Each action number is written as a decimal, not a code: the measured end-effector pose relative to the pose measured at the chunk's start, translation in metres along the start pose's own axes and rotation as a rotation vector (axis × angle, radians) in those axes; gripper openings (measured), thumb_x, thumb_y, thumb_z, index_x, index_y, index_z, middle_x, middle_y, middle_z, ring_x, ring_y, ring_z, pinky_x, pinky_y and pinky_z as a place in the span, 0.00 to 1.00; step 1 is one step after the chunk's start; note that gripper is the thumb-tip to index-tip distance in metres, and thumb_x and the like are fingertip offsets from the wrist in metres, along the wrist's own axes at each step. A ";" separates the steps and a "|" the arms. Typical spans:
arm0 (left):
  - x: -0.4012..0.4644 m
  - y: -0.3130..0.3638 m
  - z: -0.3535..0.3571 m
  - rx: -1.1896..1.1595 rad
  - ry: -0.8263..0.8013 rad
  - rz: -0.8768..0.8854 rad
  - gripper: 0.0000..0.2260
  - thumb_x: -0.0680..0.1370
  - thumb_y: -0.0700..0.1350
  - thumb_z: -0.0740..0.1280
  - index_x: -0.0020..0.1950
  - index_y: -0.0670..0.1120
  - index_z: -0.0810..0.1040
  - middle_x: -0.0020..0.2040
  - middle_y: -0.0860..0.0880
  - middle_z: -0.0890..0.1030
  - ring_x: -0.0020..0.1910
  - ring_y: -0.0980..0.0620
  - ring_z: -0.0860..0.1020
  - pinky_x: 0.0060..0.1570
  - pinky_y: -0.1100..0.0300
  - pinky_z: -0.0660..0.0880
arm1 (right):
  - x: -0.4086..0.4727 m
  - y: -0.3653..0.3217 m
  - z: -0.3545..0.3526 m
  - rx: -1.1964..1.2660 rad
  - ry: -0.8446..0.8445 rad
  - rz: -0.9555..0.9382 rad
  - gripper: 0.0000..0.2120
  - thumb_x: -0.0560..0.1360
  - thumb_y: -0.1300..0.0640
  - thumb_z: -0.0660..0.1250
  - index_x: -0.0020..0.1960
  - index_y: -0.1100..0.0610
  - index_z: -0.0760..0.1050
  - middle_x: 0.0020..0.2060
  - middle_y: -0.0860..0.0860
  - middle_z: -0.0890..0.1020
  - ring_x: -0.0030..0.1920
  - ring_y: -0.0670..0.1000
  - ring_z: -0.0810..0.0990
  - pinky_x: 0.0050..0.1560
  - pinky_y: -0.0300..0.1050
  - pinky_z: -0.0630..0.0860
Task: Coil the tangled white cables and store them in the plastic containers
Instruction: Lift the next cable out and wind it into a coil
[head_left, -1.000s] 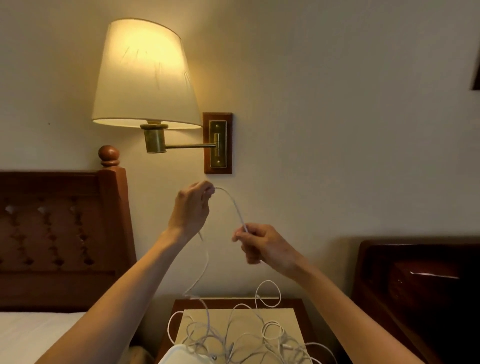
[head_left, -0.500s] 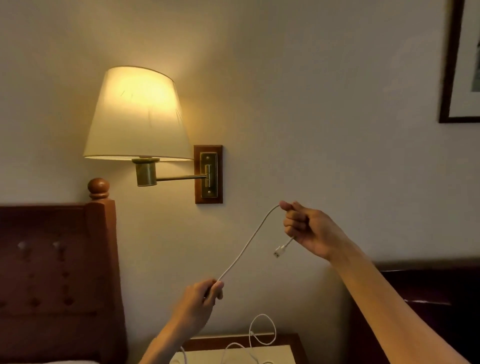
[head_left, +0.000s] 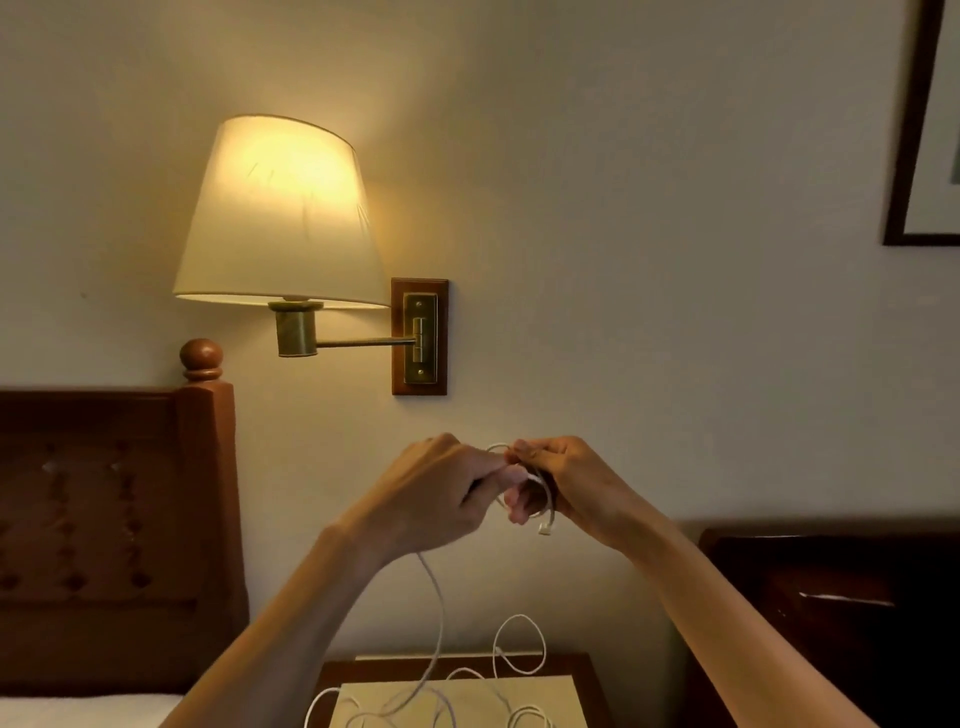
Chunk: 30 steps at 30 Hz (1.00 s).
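Note:
Both my hands are raised in front of the wall, close together. My right hand (head_left: 571, 486) grips a small loop of white cable (head_left: 440, 618), and the cable's connector end hangs just below its fingers. My left hand (head_left: 436, 493) pinches the same cable right beside it. From under my left hand the cable drops down to a tangle of white cables (head_left: 467, 696) on the nightstand. No plastic container is in view.
A lit wall lamp (head_left: 280, 218) on a brass arm hangs above and to the left. A wooden headboard (head_left: 114, 519) and bed stand at the left. A dark wooden piece (head_left: 831, 597) stands at the right. The nightstand (head_left: 582, 670) carries a pale mat. A picture frame (head_left: 909, 130) hangs at the upper right.
My hands have come together from wide apart: the left rose, the right dropped toward it. The stretched length of cable between them is now a small loop at my right hand.

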<state>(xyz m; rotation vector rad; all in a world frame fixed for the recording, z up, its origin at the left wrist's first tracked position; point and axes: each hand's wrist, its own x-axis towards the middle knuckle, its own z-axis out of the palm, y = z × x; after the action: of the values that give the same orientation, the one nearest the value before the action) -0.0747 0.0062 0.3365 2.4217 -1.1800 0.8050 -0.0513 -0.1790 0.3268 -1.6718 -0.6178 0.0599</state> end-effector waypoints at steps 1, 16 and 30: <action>0.001 -0.004 0.000 0.006 0.057 0.018 0.16 0.82 0.55 0.57 0.39 0.51 0.76 0.26 0.60 0.69 0.27 0.55 0.74 0.27 0.68 0.66 | -0.001 0.000 0.001 0.016 -0.008 -0.006 0.20 0.84 0.55 0.53 0.45 0.62 0.79 0.33 0.58 0.82 0.31 0.54 0.81 0.37 0.44 0.79; -0.007 -0.050 0.035 -0.444 0.399 -0.217 0.16 0.80 0.53 0.60 0.35 0.47 0.74 0.28 0.54 0.69 0.28 0.54 0.65 0.30 0.57 0.63 | -0.004 0.002 0.011 0.931 -0.304 0.072 0.11 0.80 0.57 0.59 0.45 0.62 0.76 0.31 0.53 0.78 0.33 0.51 0.79 0.40 0.43 0.80; -0.093 -0.098 0.109 -0.584 0.229 -0.552 0.24 0.70 0.74 0.58 0.36 0.54 0.74 0.27 0.55 0.71 0.27 0.60 0.66 0.30 0.61 0.64 | 0.002 -0.015 -0.027 1.042 -0.093 0.130 0.12 0.79 0.63 0.57 0.38 0.58 0.73 0.23 0.46 0.58 0.23 0.45 0.51 0.19 0.37 0.57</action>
<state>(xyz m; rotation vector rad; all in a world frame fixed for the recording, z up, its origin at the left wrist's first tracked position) -0.0058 0.0661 0.1884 1.9473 -0.5116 0.4600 -0.0452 -0.2013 0.3468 -0.6925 -0.4206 0.4733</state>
